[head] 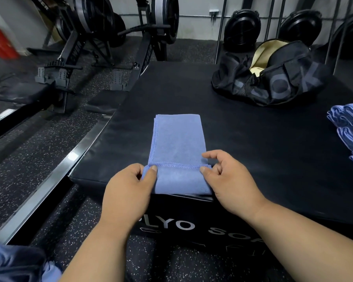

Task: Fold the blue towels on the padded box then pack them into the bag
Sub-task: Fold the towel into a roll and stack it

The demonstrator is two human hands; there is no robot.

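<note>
While rowing machines (102, 37) stand idle over on the left, the person's left hand (128, 188) pinches the near left corner of a blue towel (177, 147), thumb over the stitched hem. That towel lies as a long narrow strip on the padded box (273, 143), its near end turned up into a short flap at the front edge. Soft, light cloth, I'd judge — it will sag unless held at both corners. The right hand (230, 180) pinches the matching right corner, its other fingers loosely spread. Further right the black bag (273, 78) gapes open at the back, and folded blue towels (351, 131) are stacked at the edge.
</note>
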